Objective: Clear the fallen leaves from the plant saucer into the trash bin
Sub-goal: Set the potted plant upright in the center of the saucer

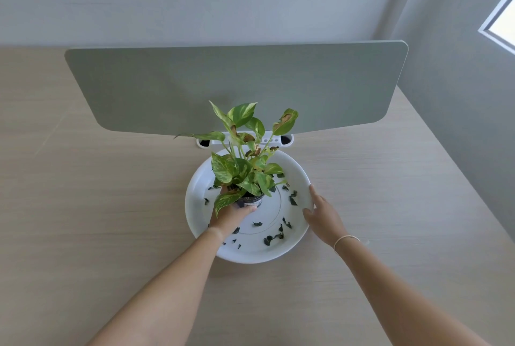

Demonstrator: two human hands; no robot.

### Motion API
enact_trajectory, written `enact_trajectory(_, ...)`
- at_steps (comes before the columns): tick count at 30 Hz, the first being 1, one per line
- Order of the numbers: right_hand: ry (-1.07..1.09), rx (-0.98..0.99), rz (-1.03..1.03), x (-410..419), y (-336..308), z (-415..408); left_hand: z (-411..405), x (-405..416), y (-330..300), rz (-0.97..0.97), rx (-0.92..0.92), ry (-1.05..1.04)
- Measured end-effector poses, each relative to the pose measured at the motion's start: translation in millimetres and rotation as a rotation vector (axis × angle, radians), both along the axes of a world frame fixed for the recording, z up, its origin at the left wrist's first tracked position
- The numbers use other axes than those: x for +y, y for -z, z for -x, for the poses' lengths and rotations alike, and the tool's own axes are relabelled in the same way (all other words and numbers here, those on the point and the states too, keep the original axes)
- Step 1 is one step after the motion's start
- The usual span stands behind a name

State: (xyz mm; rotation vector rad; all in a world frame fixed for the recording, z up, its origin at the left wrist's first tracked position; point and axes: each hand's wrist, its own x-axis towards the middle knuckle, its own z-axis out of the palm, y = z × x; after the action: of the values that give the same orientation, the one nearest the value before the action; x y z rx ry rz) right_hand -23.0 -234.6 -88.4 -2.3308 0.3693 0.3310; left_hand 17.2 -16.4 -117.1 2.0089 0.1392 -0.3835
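The left hand [230, 216] is wrapping around the small dark pot [250, 200] of a leafy plant [245, 161], thumb across the near side of the pot and fingers hidden behind drooping foliage; whether the pot is lifted or resting on the dish cannot be told. The right hand [320, 213] is lying open at the right rim of the white saucer [301, 178], fingers spread along the edge and touching it, gripping nothing. A thin bracelet [345, 241] is circling that wrist. Both forearms are reaching in from the near edge of the desk [97, 206], leaving bare wood showing on either side of the saucer.

Inside the saucer, dark fallen leaves [274, 237] are lying scattered around the pot, mostly along the near and right parts of the floor. Just behind the saucer a white holder [267, 140] with holes is sitting at the foot of a grey-green divider panel [223, 86], closing off the far side. The trash bin is not in view.
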Motion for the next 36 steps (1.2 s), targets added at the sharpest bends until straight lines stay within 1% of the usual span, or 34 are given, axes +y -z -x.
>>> enact_trajectory(10,-0.006,0.0,-0.011,1,1,0,-1,3,4,0.015,0.048,0.01)
enact_trajectory(16,-0.016,0.012,0.006,1,1,1,0,4,5,0.044,0.042,-0.011)
enact_trajectory(19,-0.019,0.017,0.012,0,2,0,2,5,4,0.017,0.05,-0.005)
enact_trajectory(21,-0.022,0.019,0.02,1,1,1,7,4,-2,-0.02,0.037,0.01)
enact_trajectory(26,-0.025,0.022,0.065,2,-3,3,18,8,-12,-0.044,-0.012,-0.023)
enact_trajectory(33,-0.039,0.021,0.127,6,-13,6,33,20,-30,-0.007,-0.034,-0.043)
enact_trajectory(36,-0.036,0.006,0.125,6,-17,10,36,28,-35,-0.035,-0.045,-0.039)
